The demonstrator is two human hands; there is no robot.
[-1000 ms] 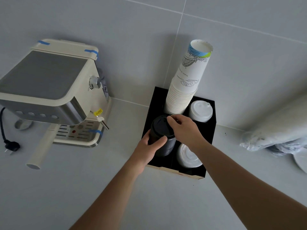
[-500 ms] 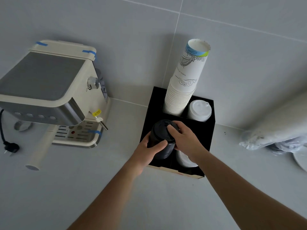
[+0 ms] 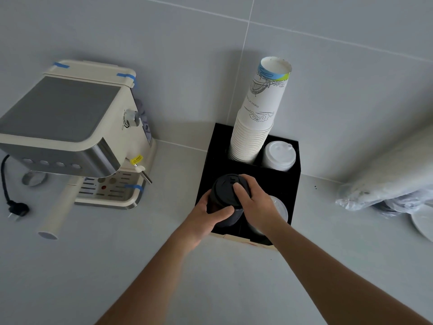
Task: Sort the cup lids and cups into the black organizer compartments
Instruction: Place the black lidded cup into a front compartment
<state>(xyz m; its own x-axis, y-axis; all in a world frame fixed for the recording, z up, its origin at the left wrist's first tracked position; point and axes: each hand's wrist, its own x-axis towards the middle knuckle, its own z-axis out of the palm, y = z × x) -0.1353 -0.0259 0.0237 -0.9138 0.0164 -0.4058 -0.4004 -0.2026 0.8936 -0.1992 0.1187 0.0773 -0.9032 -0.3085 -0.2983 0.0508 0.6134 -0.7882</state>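
Standing in the front left compartment of the black organizer (image 3: 276,181), a stack of black lids (image 3: 223,200) rises above the rim, held by both hands. The left hand (image 3: 206,219) wraps around the stack's near side, thumb curled across the front and fingers closed against the left flank. The right hand (image 3: 255,202) comes in from the right, its fingers bent over the top lid and pressed on the lid's surface, the palm against the stack's right side. Whether the bottom of the stack touches the compartment floor cannot be told.

Just right of the stack, in the front right compartment, a stack of clear lids (image 3: 280,207) sits low, partly covered by the right wrist. Behind, in the back left compartment, a tall stack of white paper cups (image 3: 255,127) stands upside down and leans slightly toward the wall, the top cup printed with line drawings and a blue and green band. Beside it, in the back right compartment, sits a stack of white lids (image 3: 278,156).

The organizer stands on a grey counter (image 3: 117,266) against a grey tiled wall. Well to the left is a cream and steel coffee machine (image 3: 70,130) with blue tape on its corners, its black power cord (image 3: 11,202) lying unplugged on the counter. To the far right lies a plastic bag (image 3: 386,184), with the edge of a white plate (image 3: 424,224) near it.
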